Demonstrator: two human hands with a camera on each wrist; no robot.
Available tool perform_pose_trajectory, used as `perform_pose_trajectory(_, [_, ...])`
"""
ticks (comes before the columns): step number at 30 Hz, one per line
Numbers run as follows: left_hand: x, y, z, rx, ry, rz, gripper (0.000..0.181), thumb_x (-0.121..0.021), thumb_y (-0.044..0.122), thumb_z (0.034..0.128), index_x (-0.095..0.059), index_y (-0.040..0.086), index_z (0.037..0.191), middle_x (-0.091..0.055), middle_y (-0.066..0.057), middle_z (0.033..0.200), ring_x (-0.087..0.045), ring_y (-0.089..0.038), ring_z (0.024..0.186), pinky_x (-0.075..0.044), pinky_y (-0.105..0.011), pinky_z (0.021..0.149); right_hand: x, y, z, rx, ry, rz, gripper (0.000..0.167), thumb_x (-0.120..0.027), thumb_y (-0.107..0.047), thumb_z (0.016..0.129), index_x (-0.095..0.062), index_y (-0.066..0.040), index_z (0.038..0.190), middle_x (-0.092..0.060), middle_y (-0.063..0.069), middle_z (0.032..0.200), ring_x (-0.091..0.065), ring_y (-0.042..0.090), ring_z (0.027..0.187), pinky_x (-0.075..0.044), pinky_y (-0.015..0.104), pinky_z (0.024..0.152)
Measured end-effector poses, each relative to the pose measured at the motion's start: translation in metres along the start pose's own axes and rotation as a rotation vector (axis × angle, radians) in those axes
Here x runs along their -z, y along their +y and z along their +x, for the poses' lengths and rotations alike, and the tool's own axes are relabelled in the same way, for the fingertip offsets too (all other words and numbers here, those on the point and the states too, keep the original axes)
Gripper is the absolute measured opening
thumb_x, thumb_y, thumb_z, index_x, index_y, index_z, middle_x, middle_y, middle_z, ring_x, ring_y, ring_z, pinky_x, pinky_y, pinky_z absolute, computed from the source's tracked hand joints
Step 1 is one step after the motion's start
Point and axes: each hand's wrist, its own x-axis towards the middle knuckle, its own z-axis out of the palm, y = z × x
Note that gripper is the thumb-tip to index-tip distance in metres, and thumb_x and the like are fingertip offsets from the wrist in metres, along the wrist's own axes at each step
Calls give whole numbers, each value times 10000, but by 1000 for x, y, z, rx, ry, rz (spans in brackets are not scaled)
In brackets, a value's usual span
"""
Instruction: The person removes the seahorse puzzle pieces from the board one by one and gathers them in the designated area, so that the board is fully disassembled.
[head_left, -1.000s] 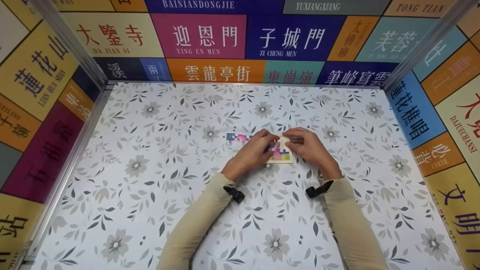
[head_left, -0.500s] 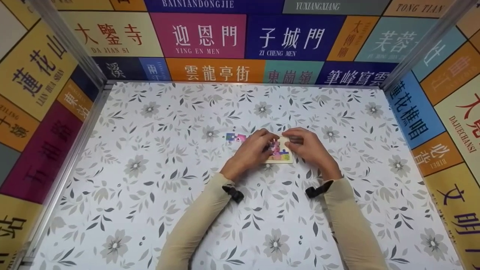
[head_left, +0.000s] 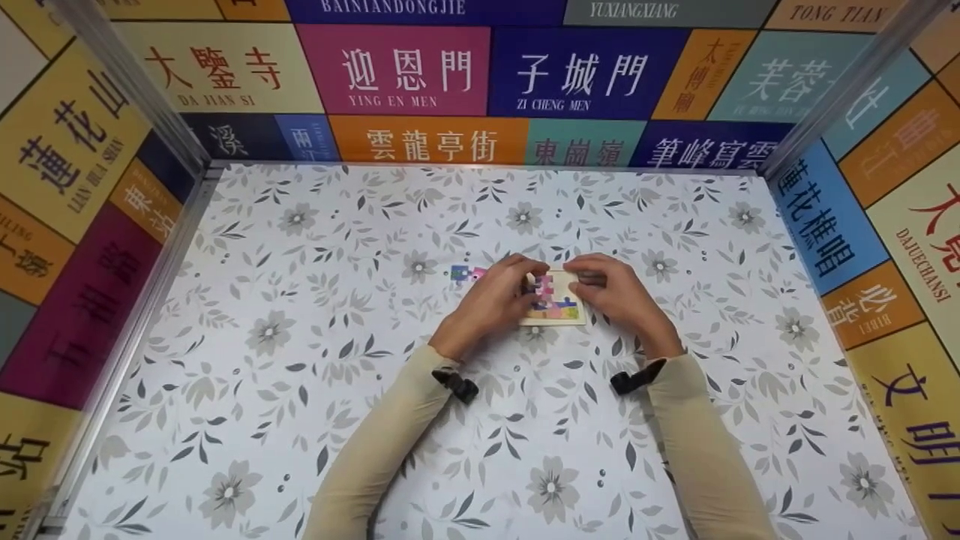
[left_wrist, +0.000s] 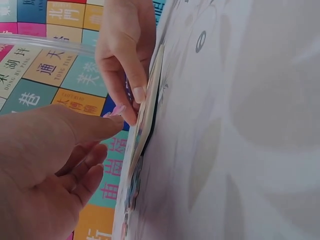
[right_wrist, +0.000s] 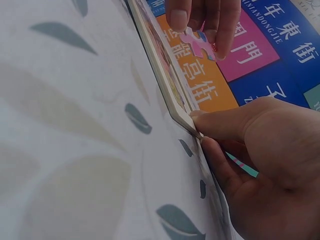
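Observation:
My left hand [head_left: 495, 296] pinches a pink puzzle piece [right_wrist: 199, 44] above the left part of the puzzle board [head_left: 561, 323]; in the left wrist view the piece [left_wrist: 116, 111] shows at the fingertips. My right hand [right_wrist: 270, 155] grips the board's edge [right_wrist: 176, 114] between thumb and fingers, and in the head view that hand [head_left: 619, 296] is at the board's right side. Joined pink, blue and yellow pieces [head_left: 559, 306] lie in the board's lower part, while its upper right shows bare cream. My left hand hides the board's left part.
Loose blue-green and pink pieces [head_left: 460, 273] lie on the table just left of my left hand, partly covered by it. The white floral tabletop [head_left: 360, 450] is bordered by upright panels with coloured lettered blocks [head_left: 397, 71] at the back and both sides.
My left hand has shifted slightly left and lifted off the middle of the board, uncovering more of the joined pieces. My right hand stays at the board's right edge.

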Motion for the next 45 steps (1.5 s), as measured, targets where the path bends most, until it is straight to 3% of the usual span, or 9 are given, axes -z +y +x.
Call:
perform_pose_trajectory(6, [9,-7,-5,-25,13,-11,397,-769,101,997,-703,76,1387,-715,-80,1263,-717,-241,1069,-590,-354,947,0,0,-1,-42,0,19,348,-737,-116,1028,-743,-111,1376,-606,100,1526,-663,335,1349,-529,493,1155])
perform_pose_trajectory(15, [23,-21,-20,-6,21,-74,394,-765,67,989,-700,15,1374,-709,-130,1281,-713,-258,1115,-600,-379,970,0,-1,-1,-58,-7,-9,359,-732,-135,1036,-730,-122,1395,-602,96,1536,-646,336,1366,-509,509,1175])
perform_pose_trajectory(27, [42,-36,-32,63,53,-104,449,-770,-14,927,-717,16,1371,-735,-132,1207,-715,-249,1068,-601,-374,949,0,0,-3,-47,-6,5,355,-723,-145,1046,-725,-129,1400,-589,80,1555,-655,326,1360,-529,489,1149])
perform_pose_trajectory(35, [49,-45,-44,95,44,-86,435,-771,-16,921,-724,14,1352,-751,-142,1227,-719,-272,1093,-595,-406,987,-1,2,-1,-47,-1,27,341,-738,-140,1035,-739,-126,1376,-602,89,1534,-658,321,1351,-523,488,1158])
perform_pose_trajectory(45, [52,-52,-54,58,-14,-14,469,-748,1,935,-715,43,1401,-672,-158,1228,-663,-307,1115,-571,-434,991,0,1,-2,-50,3,18,339,-739,-146,1036,-741,-141,1375,-605,79,1537,-656,309,1353,-520,479,1160])
